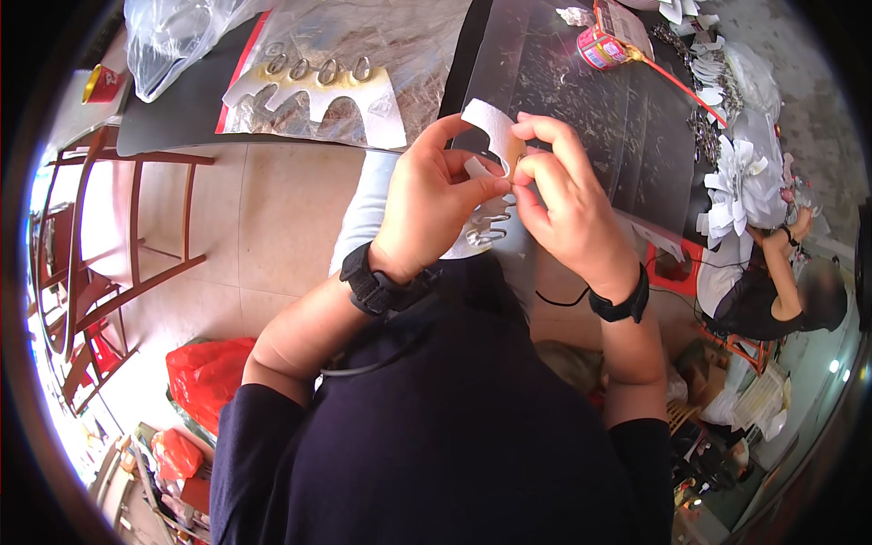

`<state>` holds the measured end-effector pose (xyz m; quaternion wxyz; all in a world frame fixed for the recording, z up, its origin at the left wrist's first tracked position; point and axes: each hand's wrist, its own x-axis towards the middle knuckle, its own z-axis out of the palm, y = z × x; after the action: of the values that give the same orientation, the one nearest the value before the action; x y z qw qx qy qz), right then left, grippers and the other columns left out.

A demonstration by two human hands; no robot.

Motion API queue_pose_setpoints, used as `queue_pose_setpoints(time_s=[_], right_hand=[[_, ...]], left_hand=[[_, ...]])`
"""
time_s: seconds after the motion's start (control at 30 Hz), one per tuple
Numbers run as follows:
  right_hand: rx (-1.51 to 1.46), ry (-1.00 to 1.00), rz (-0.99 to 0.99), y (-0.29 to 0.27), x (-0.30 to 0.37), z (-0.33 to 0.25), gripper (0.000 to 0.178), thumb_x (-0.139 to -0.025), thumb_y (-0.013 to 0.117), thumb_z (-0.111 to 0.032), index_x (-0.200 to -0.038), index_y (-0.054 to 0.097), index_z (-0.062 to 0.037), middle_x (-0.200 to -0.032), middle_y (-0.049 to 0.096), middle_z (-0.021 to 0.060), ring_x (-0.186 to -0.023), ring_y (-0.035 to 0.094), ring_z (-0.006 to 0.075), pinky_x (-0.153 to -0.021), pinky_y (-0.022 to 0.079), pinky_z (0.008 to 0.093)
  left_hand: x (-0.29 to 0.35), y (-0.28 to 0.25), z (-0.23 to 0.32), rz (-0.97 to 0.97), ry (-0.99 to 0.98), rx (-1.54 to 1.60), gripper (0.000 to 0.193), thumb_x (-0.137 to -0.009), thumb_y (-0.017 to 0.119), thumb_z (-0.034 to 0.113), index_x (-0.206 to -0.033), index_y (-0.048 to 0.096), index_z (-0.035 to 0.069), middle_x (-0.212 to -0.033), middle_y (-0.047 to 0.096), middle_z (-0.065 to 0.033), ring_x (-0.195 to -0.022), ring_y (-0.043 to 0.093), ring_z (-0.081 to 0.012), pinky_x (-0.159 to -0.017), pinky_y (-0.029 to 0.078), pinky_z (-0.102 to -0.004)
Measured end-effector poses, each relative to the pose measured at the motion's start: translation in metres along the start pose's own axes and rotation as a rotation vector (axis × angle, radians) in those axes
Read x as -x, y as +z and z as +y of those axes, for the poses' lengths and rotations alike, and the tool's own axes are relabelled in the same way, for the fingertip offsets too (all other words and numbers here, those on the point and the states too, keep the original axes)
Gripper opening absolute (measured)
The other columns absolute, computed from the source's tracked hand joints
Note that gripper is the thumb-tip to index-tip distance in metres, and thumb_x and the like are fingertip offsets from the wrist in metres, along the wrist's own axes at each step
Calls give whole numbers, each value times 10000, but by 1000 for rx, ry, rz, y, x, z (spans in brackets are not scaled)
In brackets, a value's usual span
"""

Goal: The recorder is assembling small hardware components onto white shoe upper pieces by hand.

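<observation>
My left hand [425, 200] pinches a white, scallop-cut strip [489, 120] that curls upward between both hands. Thumb and fingers of my right hand [570, 198] close on the strip's yellowish, glue-stained edge; whether they also hold a small metal piece, I cannot make out. Below my fingers, several shiny metal loops [489, 227] hang by more of the white material, over my lap. On the table to the left lies a similar white cut piece [386, 118] with arched cutouts. Several oval metal rings [328, 71] sit along its yellow-stained edge.
A pink-and-red tin [601, 47] with a red-handled stick [681, 86] across it stands on the dark table [581, 100]. White cut pieces [738, 182] pile at the right edge. A clear plastic bag [173, 36] lies at far left. Another person [781, 291] sits at the right.
</observation>
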<state>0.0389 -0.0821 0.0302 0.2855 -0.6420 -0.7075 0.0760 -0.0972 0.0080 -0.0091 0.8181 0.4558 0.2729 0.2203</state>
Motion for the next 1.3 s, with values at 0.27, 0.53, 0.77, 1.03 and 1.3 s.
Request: queue_pose_setpoints(time_s=[0.27,0.53,0.77,1.03,1.3], right_hand=[[-109,-47,99,14,5,2,220,-700,547,116,-838,425,-4,-1136,427,181,-1116,489,369,-833,471,393],[-200,-53,184,23,10,7,235,-704,542,113,-853,418,-20,-1141,427,177,-1119,487,378,-875,458,436],[-219,71,198,19,12,7,209,-714,598,87,-869,515,-26,-1115,468,167,-1068,520,336,-893,452,387],[-158,103,245,17,12,6,218,-697,625,74,-884,561,-20,-1130,467,168,-1012,540,303,-828,475,372],[-407,267,215,20,6,-1,146,-768,599,68,-866,526,-13,-1120,460,149,-967,574,243,-812,494,304]], left_hand=[[-2,-12,2,-64,-270,138,573,-784,672,27,-1261,369,-72,-842,643,-89,-724,603,-120,-596,457,-210],[2,-9,3,0,-423,316,541,-796,665,31,-1248,380,-52,-892,629,-79,-777,599,-119,-641,470,-229],[4,-5,3,1,-72,81,501,-785,655,-12,-1209,391,-48,-824,630,-60,-721,591,-89,-607,468,-190],[4,-5,3,4,-13,45,499,-790,642,-21,-1222,394,-21,-864,626,-59,-763,591,-90,-636,452,-193],[4,1,5,5,42,-78,481,-800,623,-47,-1212,375,-32,-885,615,-73,-762,595,-99,-662,480,-202]])
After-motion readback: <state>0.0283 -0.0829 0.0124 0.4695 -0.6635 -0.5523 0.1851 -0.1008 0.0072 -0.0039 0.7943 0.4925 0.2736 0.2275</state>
